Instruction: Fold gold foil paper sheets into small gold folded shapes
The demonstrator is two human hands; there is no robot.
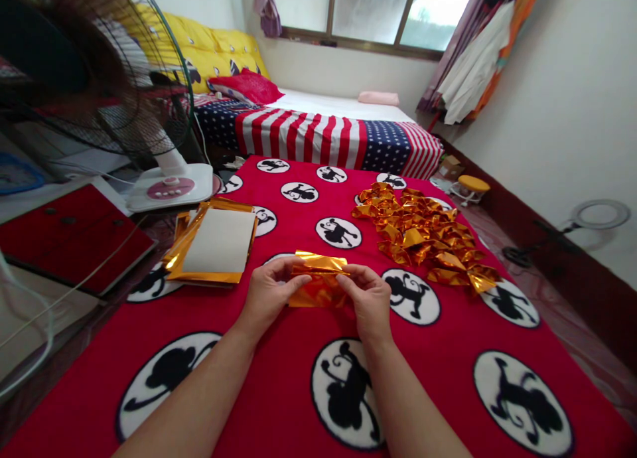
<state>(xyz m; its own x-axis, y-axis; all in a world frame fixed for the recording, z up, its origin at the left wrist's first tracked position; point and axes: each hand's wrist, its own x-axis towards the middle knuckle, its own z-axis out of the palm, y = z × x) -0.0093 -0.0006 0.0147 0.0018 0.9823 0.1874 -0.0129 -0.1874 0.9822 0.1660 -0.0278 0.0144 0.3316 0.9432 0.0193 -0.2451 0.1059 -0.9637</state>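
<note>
A sheet of shiny gold foil paper, partly folded, is pinched between both hands just above a red blanket printed with black monkeys in white circles. My left hand grips its left edge with closed fingers. My right hand grips its right edge the same way. To the left lies a stack of flat gold foil sheets, its top sheet showing a white back. At the right sits a heap of several folded gold foil pieces.
A standing fan rests at the left beside a red cabinet top. A bed with a stars-and-stripes cover stands behind. A lidded jar and a ring light are on the floor at the right.
</note>
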